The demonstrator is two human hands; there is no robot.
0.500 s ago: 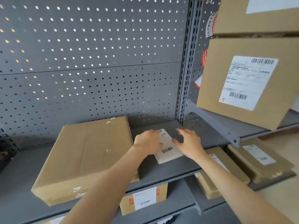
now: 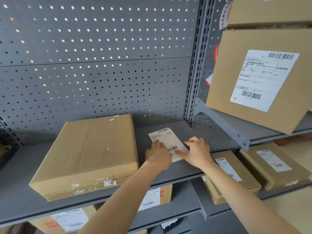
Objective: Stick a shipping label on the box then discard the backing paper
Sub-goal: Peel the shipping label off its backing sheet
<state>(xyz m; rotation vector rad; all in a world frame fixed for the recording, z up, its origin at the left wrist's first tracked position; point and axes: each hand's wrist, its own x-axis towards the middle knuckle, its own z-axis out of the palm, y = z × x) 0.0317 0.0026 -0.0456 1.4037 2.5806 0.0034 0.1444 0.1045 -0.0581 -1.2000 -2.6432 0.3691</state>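
Observation:
A plain brown cardboard box (image 2: 91, 152) with no label lies flat on the grey metal shelf (image 2: 168, 176). Just to its right a white shipping label (image 2: 166, 140) with barcodes lies flat on the shelf. My left hand (image 2: 157, 156) rests on the label's near left part, fingers pressing down on it. My right hand (image 2: 196, 152) touches the label's near right edge with spread fingers. Both hands are beside the box, not on it. The near end of the label is hidden under my hands.
A grey pegboard wall (image 2: 101, 65) backs the shelf. A labelled box (image 2: 258, 78) stands tilted on a higher shelf at the right. More labelled boxes (image 2: 270, 168) sit on lower shelves at the right and below the front edge.
My left hand has slid toward me along the label, so more of the label's far end shows. My right hand has shifted slightly toward the label's near right edge.

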